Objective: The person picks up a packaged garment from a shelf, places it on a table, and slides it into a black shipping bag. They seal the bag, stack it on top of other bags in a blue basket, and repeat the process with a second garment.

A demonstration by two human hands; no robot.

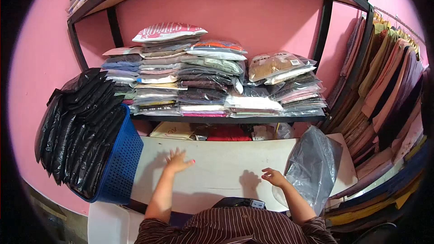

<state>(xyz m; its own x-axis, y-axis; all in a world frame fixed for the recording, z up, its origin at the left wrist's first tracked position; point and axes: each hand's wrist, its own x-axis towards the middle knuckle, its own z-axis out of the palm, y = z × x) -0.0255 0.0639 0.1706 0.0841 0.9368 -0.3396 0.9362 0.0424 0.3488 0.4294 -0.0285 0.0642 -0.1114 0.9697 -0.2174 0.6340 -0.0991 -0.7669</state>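
Note:
My left hand [177, 161] is over the left part of the white table [217, 162], its fingers spread and nothing in it. Further right, my right hand [274, 177] hovers above the table beside a clear plastic bag [312, 167], fingers apart and slightly curled, holding nothing. The bag lies crumpled on the table's right end, next to my right forearm. To the left of my left hand stands a blue basket [118, 162] filled with black plastic packages [81, 140].
Behind the table, a black-framed shelf [226, 119] holds stacks of clothes in clear bags [203, 86]. Beneath it lie a yellowish package [174, 130] and red items [229, 133]. Clothes on hangers [389, 86] line the right side. A white bin [108, 223] is at the lower left.

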